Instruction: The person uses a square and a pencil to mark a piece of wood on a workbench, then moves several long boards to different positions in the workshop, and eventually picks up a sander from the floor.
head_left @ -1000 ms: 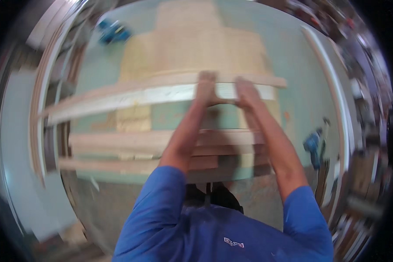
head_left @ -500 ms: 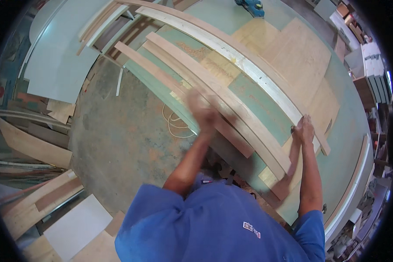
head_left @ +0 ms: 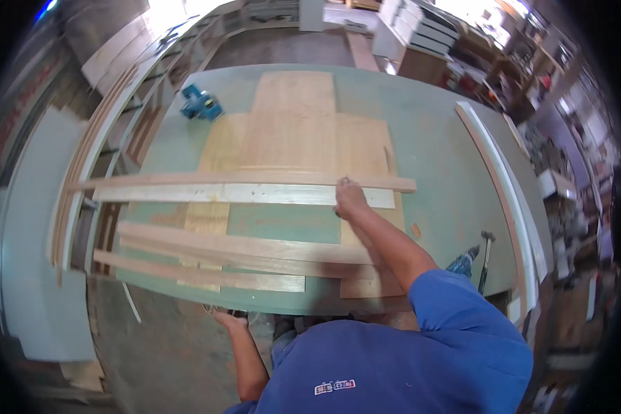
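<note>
A long pale wooden strip (head_left: 269, 179) lies along a white strip (head_left: 283, 194) across the green table. Near their right end my right hand (head_left: 352, 198) is closed over the wooden strip, its fingers curled on the far edge. A small dark thing shows beside that hand, too small to name. My left hand (head_left: 230, 320) is low at the table's near edge, fingers apart and seemingly holding nothing; the edge partly hides it. Between my hands and the white strip lie stacked wooden strips (head_left: 255, 250) and a shorter wooden strip (head_left: 207, 274).
The green table (head_left: 435, 145) carries flat plywood pieces (head_left: 293, 117). A blue power planer (head_left: 201, 103) stands at the far left. A hammer (head_left: 486, 259) and a blue power tool (head_left: 464, 262) lie at the right. Further strips (head_left: 500, 186) line the right edge.
My view has swung to face the table more squarely. My left hand has dropped from above the near wooden strips to the table's edge. My right hand stays at the far strips.
</note>
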Motion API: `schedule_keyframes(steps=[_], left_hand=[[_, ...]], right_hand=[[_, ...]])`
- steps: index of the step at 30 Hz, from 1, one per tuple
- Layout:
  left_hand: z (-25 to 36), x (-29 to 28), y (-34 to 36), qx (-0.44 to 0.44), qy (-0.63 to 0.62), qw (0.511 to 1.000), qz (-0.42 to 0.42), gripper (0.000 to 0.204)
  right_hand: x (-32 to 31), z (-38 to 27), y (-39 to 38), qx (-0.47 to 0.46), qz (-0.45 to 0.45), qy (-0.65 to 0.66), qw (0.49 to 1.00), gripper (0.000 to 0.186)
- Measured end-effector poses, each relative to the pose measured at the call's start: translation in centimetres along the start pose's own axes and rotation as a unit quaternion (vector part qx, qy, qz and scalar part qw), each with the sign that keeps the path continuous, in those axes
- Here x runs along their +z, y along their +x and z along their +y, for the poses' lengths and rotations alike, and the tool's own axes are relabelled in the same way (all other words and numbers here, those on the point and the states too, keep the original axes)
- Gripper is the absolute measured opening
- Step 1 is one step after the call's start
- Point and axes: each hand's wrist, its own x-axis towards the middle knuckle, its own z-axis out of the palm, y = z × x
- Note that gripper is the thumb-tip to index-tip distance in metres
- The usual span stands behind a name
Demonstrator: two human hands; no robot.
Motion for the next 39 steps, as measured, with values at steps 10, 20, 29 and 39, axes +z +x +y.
schedule_keyframes(steps=[10,20,29,39], left_hand=[[4.0,4.6,-2.9,0.320,0.514,0.778,0.165,0.056],[-11.1,34.8,-0.9,0.522,0.746,0.197,-0.363,0.125],[-16.5,37.7,2.9,0.511,0.712,0.141,-0.461,0.130],[-16.8,37.6,3.4,0.518,0.693,0.156,-0.476,0.125]], right_hand=[[0.6,0.6,-0.7,0.021,0.002,-0.032,0.999,0.072],[0.6,0.9,-0.9,0.019,0.006,0.009,1.000,0.076],[-2.1,2.9,-1.4,-0.005,-0.068,0.055,0.996,0.082],[4.9,4.0,-0.5,0.084,0.192,0.083,0.974,0.093]])
